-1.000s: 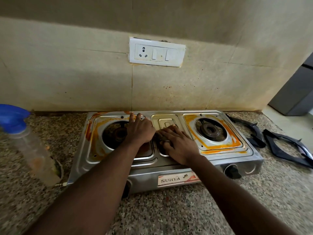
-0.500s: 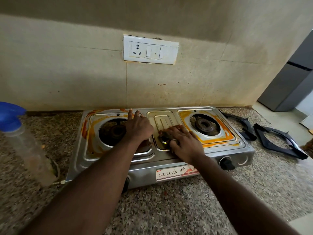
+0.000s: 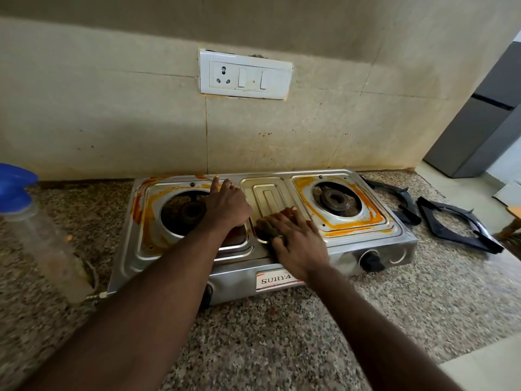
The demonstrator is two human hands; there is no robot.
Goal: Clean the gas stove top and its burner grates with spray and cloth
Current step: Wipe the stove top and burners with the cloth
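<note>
While the left hand (image 3: 228, 204) braces on the gas stove (image 3: 352, 245) beside its left burner (image 3: 191, 211), fingers loosely bent and holding nothing, the right hand (image 3: 298, 244) presses a dark cloth (image 3: 269, 225) under flat fingers at the front of the centre panel. Wiping looks like the step in hand. Orange stains (image 3: 335, 231) ring both wells, so the cloth should sweep there next. The grates (image 3: 430, 215) lie on the counter (image 3: 253, 334) off the stove's right edge, and the spray bottle (image 3: 48, 235) stands off its left.

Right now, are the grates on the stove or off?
Off. Both grates lie on the counter right of the stove; the burners are bare.
</note>
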